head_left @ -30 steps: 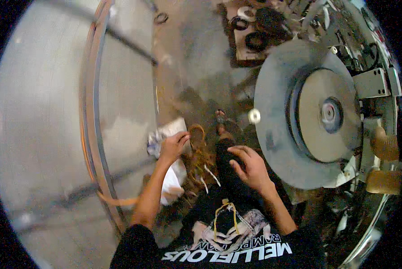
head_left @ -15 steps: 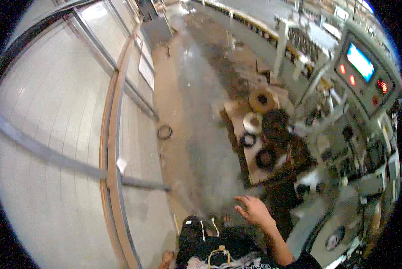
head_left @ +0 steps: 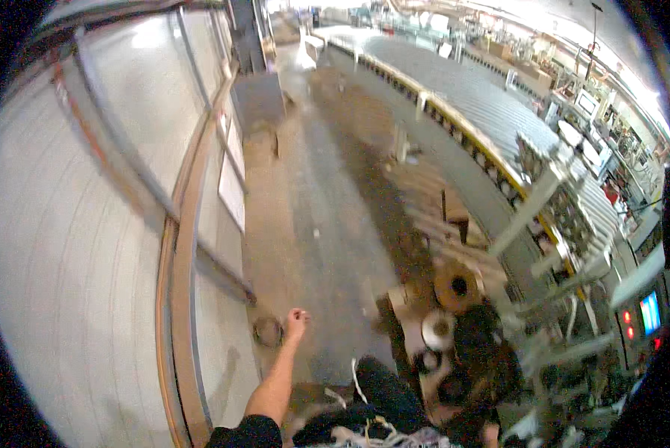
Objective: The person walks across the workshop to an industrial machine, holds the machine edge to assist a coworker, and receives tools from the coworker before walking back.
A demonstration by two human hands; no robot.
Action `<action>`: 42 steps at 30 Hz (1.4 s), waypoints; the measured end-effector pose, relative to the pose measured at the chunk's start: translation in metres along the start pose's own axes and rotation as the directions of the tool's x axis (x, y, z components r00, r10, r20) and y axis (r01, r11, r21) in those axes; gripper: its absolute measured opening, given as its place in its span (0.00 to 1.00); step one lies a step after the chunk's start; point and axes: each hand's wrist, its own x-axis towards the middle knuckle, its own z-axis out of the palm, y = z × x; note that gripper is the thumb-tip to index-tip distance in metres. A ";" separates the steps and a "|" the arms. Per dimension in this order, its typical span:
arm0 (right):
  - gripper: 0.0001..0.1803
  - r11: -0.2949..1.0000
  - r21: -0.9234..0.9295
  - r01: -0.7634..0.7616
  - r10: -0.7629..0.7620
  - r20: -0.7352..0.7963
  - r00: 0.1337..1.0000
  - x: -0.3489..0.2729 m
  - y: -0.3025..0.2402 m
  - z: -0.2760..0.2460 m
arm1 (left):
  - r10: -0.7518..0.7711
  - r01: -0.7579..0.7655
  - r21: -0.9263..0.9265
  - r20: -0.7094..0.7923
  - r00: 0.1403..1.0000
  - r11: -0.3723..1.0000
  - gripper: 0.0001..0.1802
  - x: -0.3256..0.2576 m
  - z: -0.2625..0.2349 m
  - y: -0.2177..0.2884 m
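Note:
My left hand (head_left: 297,322) is out ahead over the floor at the end of a bare forearm, its fingers curled inward. Whether anything is inside the curl is too small to make out. Just left of it, a dark ring (head_left: 268,331) lies on the floor beside the wall, apart from the hand. Low at the right, my right hand (head_left: 490,434) shows only as a blurred patch at the picture's lower edge, and its fingers cannot be read. Nearest to it are a dark roll (head_left: 454,388) and a black ring (head_left: 427,362) on a low cardboard-covered base.
A white panelled wall (head_left: 111,299) runs along the left. Down the right stretches a roller conveyor (head_left: 492,112) with a yellow edge. A brown roll (head_left: 458,288) and a white roll (head_left: 438,329) lie near it. A control panel (head_left: 641,321) stands far right; a grey box (head_left: 259,101) stands ahead.
My left hand has swung forward into view, while my right hand has dropped back to the lower edge. The view has tilted up, and the rolls and control panel now sit lower.

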 end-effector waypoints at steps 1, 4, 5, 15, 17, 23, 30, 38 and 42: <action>0.20 0.998 -0.021 -0.064 0.065 0.084 0.994 0.001 -0.025 0.020 | 0.070 -0.076 0.048 0.121 0.990 0.996 0.16 0.032 0.047 0.039; 0.22 0.996 -0.020 -0.083 0.085 0.258 0.962 0.068 -0.126 0.079 | 0.210 -0.287 0.177 0.360 0.909 0.941 0.18 0.135 0.143 0.146; 0.23 0.999 0.001 -0.046 0.044 0.299 0.953 0.103 -0.181 0.103 | 0.249 -0.405 0.282 0.458 0.853 0.870 0.19 0.184 0.163 0.182; 0.33 0.981 0.140 0.133 -0.186 0.504 0.844 0.455 -0.688 0.233 | -0.592 0.228 0.857 0.107 0.799 0.462 0.30 0.374 0.023 0.014; 0.30 0.916 0.262 0.302 -0.390 0.413 0.823 0.523 -0.880 0.207 | -0.640 0.339 0.833 0.023 0.768 0.437 0.29 0.430 0.014 0.029; 0.26 0.837 0.323 0.442 -0.532 0.287 0.797 0.641 -1.171 0.223 | -0.637 0.415 0.777 -0.023 0.770 0.473 0.28 0.709 0.041 0.062; 0.23 0.970 -0.057 0.236 -0.130 0.698 0.704 0.720 -1.137 0.318 | -0.285 0.230 0.332 0.129 0.950 0.915 0.20 1.120 0.213 0.172; 0.22 0.983 -0.066 0.172 -0.088 0.649 0.755 0.976 -1.420 0.339 | 0.094 -0.153 0.413 0.160 0.983 0.898 0.09 1.516 0.361 0.408; 0.21 0.914 0.053 0.401 -0.345 0.622 0.703 1.119 -1.650 0.374 | -0.375 0.365 0.632 -0.125 0.919 0.684 0.15 1.510 0.333 0.250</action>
